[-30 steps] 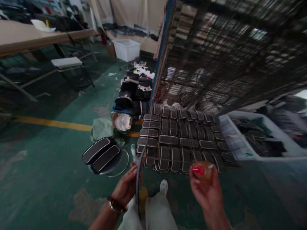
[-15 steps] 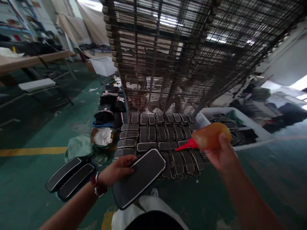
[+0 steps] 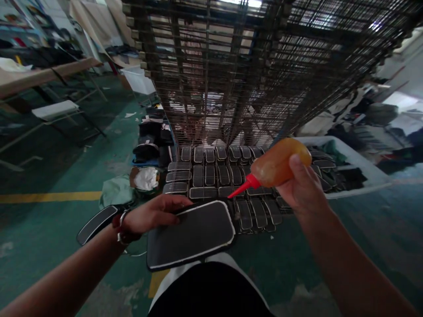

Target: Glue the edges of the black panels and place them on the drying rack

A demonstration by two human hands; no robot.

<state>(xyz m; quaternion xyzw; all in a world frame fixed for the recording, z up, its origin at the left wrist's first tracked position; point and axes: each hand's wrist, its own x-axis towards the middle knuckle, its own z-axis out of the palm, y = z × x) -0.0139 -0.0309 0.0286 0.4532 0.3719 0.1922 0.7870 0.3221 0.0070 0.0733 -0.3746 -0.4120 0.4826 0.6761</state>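
Observation:
My left hand point(image 3: 152, 213) grips the far left edge of a flat black panel with a pale border point(image 3: 191, 234), held level over my lap. My right hand point(image 3: 302, 187) is closed round an orange squeeze bottle point(image 3: 279, 163). Its red nozzle point(image 3: 240, 188) points down-left, with the tip just above the panel's far right corner. Beyond the panel, many similar black panels point(image 3: 224, 176) lie in rows on a low wire tray.
A tall wire rack point(image 3: 251, 66) rises straight ahead. A white bin point(image 3: 363, 169) of dark pieces sits to the right. On the green floor at left lie another black panel point(image 3: 95, 224), a bowl with white material point(image 3: 145, 178), stacked dark goods, and tables.
My left hand has tilted the panel flatter and drawn it nearer. My right hand has brought the bottle down-left, so its nozzle now reaches the panel's corner.

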